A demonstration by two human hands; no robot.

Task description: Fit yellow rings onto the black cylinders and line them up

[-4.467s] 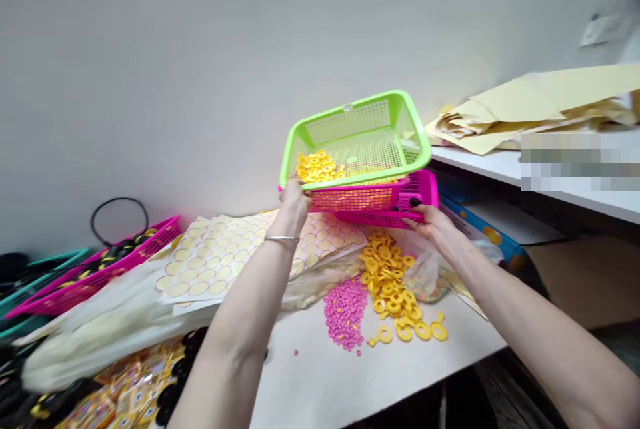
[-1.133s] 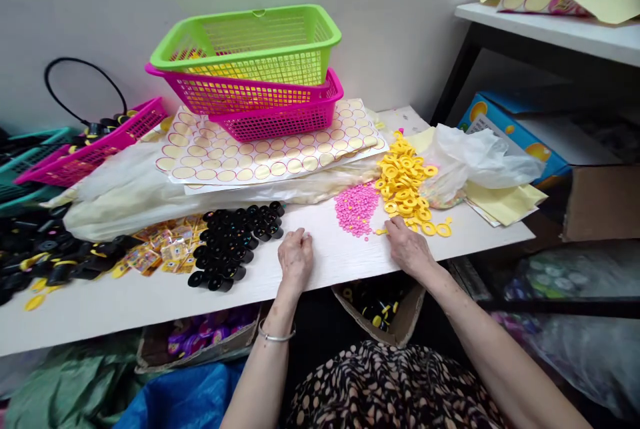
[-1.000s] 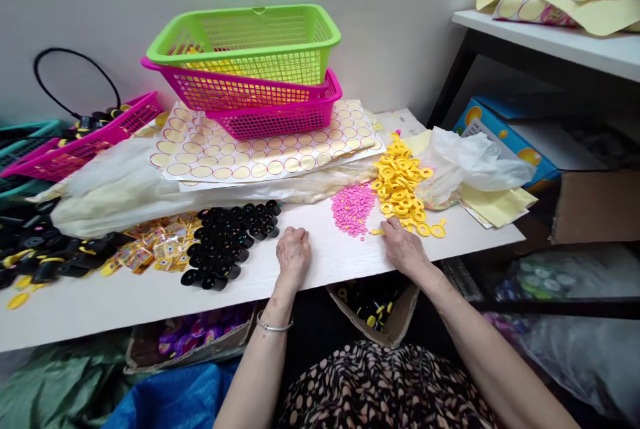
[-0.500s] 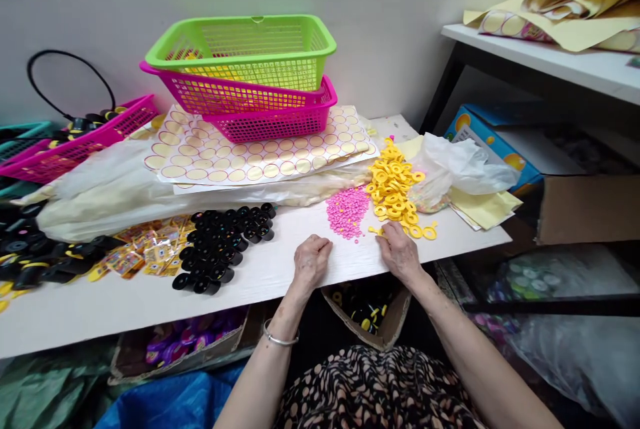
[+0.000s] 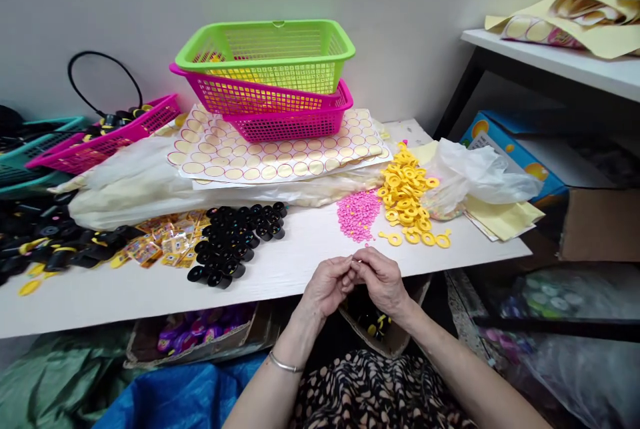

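Note:
Just over the front edge of the table, my left hand [image 5: 327,285] and my right hand [image 5: 384,282] meet fingertip to fingertip. Both are closed in a pinch, and whatever lies between the fingers is too small and covered to make out. Right beyond them is a heap of small pink beads [image 5: 358,215], a few strayed towards my fingers. Beside it rises a pile of yellow plastic rings with tabs [image 5: 404,192], several lying loose along its near side. To the left, black round caps [image 5: 237,235] stand in close rows.
Small printed packets [image 5: 167,242] and black-and-yellow parts [image 5: 55,249] lie on the left. Behind, a green basket [image 5: 265,49] sits in pink baskets [image 5: 295,123] on sticker sheets [image 5: 275,167]. A plastic bag [image 5: 470,172] is at right. Under the table edge is a cardboard box [image 5: 395,342].
My right hand has left the yellow rings and come left and nearer to me. My left hand has lifted off the table and turned to meet it. The view has swung slightly left.

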